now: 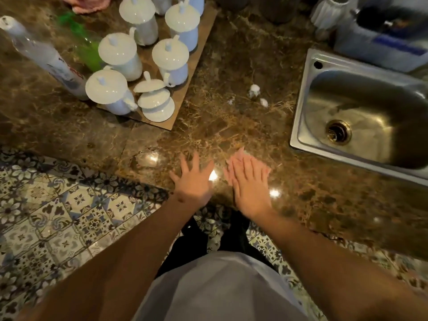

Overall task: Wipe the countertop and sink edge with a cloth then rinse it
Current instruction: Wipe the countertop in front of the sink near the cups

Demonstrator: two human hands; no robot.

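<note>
Risk entry: you are pressing your flat, open right hand [249,181] on the pink cloth [236,158] near the countertop [243,66] front edge, left hand [193,179] spread empty beside it; a wide sweep risks nudging the lidded cups [118,56] or missing the white blobs [254,91] near the sink [301,117].

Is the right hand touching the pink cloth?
Touching. The head view shows the right hand pressed flat on the pink cloth, whose edges show around its fingers.

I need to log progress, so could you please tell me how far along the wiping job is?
Early on. In hand: the right hand presses a pink cloth flat on the marble countertop; the left hand rests beside it. Left: white foam blobs near the steel sink, its edge, then rinsing.
</note>
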